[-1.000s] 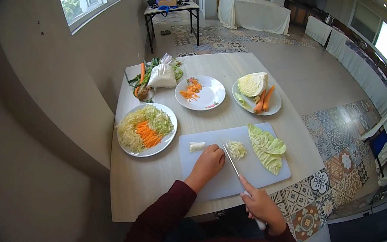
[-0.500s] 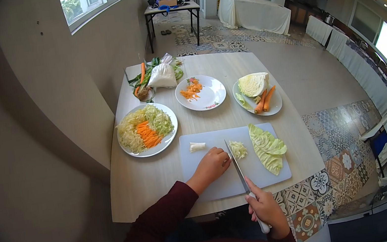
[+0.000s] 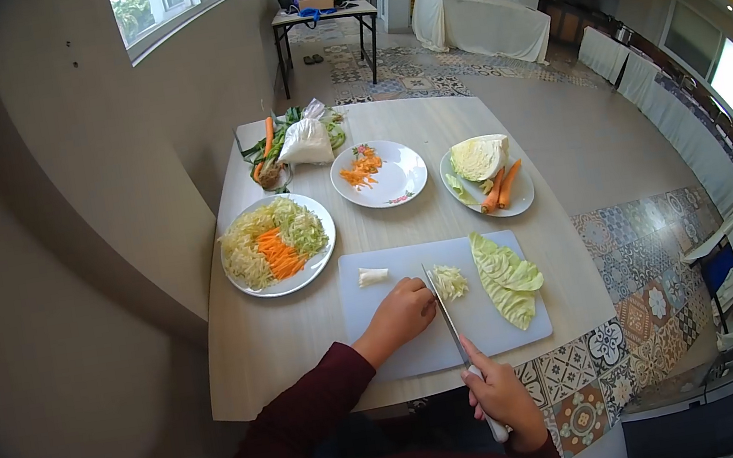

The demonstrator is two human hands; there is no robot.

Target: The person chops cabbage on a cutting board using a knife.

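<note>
My left hand [image 3: 402,311] is closed, fingers curled down on the white cutting board [image 3: 404,356]; whatever lies beneath the fingertips is hidden. My right hand [image 3: 502,396] grips the white handle of a kitchen knife [image 3: 447,320]. The blade points away from me, right beside the left fingertips. Against the blade's right side lies a small heap of shredded cabbage [image 3: 451,283]. Farther right on the board rest pale green cabbage leaves [image 3: 507,282]. A short white stem piece [image 3: 373,275] sits at the board's upper left.
Left of the board stands a plate [image 3: 328,246] of shredded cabbage and carrot. Behind it, a plate [image 3: 401,172] holds orange scraps; another [image 3: 519,206] carries a cabbage chunk [image 3: 481,158] and carrots [image 3: 509,185]. A bag of white stuff [image 3: 306,143] and vegetables occupy the far left corner.
The knife has shifted very slightly to the left, its blade still by the left fingertips. My left hand keeps nearly the same place on the board.
</note>
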